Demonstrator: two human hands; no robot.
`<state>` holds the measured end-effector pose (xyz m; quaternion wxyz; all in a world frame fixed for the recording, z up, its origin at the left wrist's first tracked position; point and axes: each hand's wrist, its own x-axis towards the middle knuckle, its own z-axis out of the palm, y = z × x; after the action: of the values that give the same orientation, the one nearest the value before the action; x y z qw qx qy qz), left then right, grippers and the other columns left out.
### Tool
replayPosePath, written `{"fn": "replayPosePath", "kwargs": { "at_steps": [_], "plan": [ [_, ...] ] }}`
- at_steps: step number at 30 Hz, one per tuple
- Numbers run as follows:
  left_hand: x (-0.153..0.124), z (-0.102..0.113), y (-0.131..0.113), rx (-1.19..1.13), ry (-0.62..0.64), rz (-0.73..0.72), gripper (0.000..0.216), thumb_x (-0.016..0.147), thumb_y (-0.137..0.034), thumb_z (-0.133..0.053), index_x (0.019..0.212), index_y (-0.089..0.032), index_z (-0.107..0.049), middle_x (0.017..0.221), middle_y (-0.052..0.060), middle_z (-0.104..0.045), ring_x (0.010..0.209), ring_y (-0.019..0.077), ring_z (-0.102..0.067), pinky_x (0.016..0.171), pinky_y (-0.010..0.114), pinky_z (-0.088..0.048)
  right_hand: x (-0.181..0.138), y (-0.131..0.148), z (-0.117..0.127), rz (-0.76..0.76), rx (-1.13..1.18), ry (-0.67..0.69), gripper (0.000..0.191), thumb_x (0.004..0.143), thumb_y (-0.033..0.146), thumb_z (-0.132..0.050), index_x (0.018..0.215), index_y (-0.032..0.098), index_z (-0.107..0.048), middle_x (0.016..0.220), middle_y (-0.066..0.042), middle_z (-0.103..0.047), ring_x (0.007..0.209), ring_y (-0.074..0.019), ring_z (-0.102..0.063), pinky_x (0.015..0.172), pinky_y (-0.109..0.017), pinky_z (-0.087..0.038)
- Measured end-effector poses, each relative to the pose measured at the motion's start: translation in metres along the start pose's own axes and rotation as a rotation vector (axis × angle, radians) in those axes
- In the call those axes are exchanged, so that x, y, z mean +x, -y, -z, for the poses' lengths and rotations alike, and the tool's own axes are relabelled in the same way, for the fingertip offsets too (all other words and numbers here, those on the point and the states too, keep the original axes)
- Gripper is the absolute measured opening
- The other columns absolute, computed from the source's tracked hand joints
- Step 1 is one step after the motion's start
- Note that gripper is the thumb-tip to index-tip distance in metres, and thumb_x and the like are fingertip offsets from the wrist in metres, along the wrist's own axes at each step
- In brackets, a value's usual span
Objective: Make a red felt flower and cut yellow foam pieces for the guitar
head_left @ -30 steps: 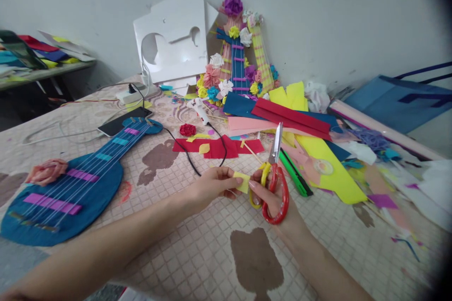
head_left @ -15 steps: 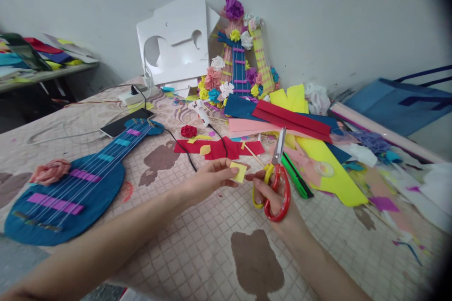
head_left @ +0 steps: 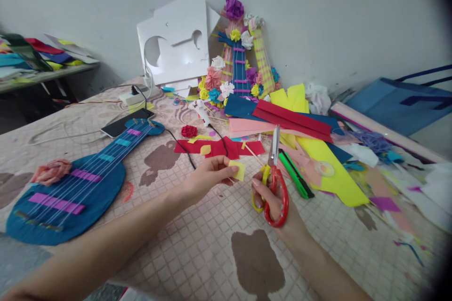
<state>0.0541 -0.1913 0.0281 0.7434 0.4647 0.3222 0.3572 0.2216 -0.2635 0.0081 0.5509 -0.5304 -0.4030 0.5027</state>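
My left hand (head_left: 206,178) pinches a small yellow paper piece (head_left: 238,170) between thumb and fingers, held just above the table. My right hand (head_left: 273,200) grips red and yellow handled scissors (head_left: 273,181), blades closed and pointing up and away. The two hands sit a few centimetres apart at the table's middle. Red paper scraps (head_left: 221,148) and a thin wooden stick (head_left: 253,153) lie just beyond them.
A blue felt guitar (head_left: 74,186) with a pink rose lies at left, a phone (head_left: 125,122) and black cable beside it. A green utility knife (head_left: 295,174), stacked coloured sheets (head_left: 282,117), a glue gun (head_left: 199,110), flower-decorated guitars (head_left: 240,61) and white foam board (head_left: 174,47) stand behind.
My left hand lifted the yellow piece slightly up and away from my right hand. The scissors tilted more upright; my right hand shifted a little.
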Motion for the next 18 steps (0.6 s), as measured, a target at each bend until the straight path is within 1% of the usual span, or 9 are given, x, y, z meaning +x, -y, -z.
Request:
{"fn": "replayPosePath", "kwargs": {
  "at_steps": [1, 3, 6, 8, 10, 14, 18],
  "plan": [
    [0.0, 0.0, -0.001, -0.002, -0.022, -0.013, 0.032, 0.067, -0.038, -0.078, 0.073, -0.013, -0.058, 0.074, 0.001, -0.065, 0.064, 0.0086, -0.058, 0.063, 0.023, -0.046, -0.002, 0.001, 0.0, -0.011, -0.002, 0.038, 0.026, 0.082, 0.044, -0.063, 0.081, 0.022, -0.05, 0.058, 0.007, -0.045, 0.046, -0.0075, -0.04, 0.042, -0.021, -0.031],
    [0.0, 0.0, -0.005, -0.04, -0.064, -0.037, 0.032, 0.067, -0.036, -0.079, 0.071, -0.014, -0.056, 0.074, 0.0, -0.064, 0.067, 0.0091, -0.059, 0.066, 0.023, -0.048, -0.005, 0.002, 0.0, -0.041, -0.032, 0.131, 0.03, 0.085, 0.05, -0.056, 0.08, 0.022, -0.049, 0.059, 0.006, -0.044, 0.047, -0.0074, -0.039, 0.042, -0.021, -0.029],
    [0.0, 0.002, -0.011, -0.128, -0.097, -0.082, 0.031, 0.066, -0.032, -0.08, 0.071, -0.014, -0.055, 0.077, 0.001, -0.065, 0.072, 0.0107, -0.062, 0.07, 0.025, -0.05, -0.01, 0.0, 0.002, -0.052, -0.105, 0.269, 0.031, 0.088, 0.051, -0.051, 0.082, 0.021, -0.051, 0.06, 0.006, -0.043, 0.048, -0.0078, -0.037, 0.044, -0.022, -0.029],
    [0.001, 0.004, -0.014, -0.168, -0.105, -0.106, 0.03, 0.067, -0.031, -0.079, 0.073, -0.013, -0.056, 0.081, 0.003, -0.067, 0.076, 0.0124, -0.064, 0.073, 0.026, -0.051, -0.011, -0.002, 0.003, -0.043, -0.141, 0.332, 0.03, 0.088, 0.051, -0.049, 0.083, 0.022, -0.051, 0.058, 0.007, -0.039, 0.047, -0.0083, -0.033, 0.044, -0.022, -0.028],
    [0.001, 0.006, -0.017, -0.193, -0.119, -0.125, 0.03, 0.067, -0.029, -0.08, 0.076, -0.013, -0.057, 0.082, 0.004, -0.068, 0.076, 0.013, -0.065, 0.074, 0.027, -0.052, -0.01, -0.003, 0.004, -0.04, -0.188, 0.35, 0.03, 0.088, 0.052, -0.05, 0.084, 0.022, -0.051, 0.058, 0.007, -0.037, 0.047, -0.0084, -0.032, 0.044, -0.023, -0.027],
    [0.002, 0.008, -0.019, -0.22, -0.123, -0.145, 0.03, 0.066, -0.027, -0.08, 0.076, -0.013, -0.056, 0.079, 0.002, -0.067, 0.072, 0.0115, -0.066, 0.072, 0.026, -0.054, -0.01, 0.001, 0.004, -0.01, -0.314, 0.318, 0.03, 0.086, 0.051, -0.053, 0.08, 0.021, -0.051, 0.062, 0.006, -0.04, 0.048, -0.0082, -0.033, 0.043, -0.023, -0.028],
    [0.001, 0.007, -0.021, -0.23, -0.134, -0.142, 0.031, 0.066, -0.027, -0.08, 0.075, -0.013, -0.055, 0.078, 0.003, -0.068, 0.07, 0.012, -0.067, 0.069, 0.024, -0.054, -0.01, 0.005, 0.006, -0.002, -0.353, 0.333, 0.024, 0.085, 0.046, -0.054, 0.081, 0.022, -0.052, 0.06, 0.006, -0.04, 0.047, -0.0085, -0.034, 0.044, -0.023, -0.029]
  ]
}}
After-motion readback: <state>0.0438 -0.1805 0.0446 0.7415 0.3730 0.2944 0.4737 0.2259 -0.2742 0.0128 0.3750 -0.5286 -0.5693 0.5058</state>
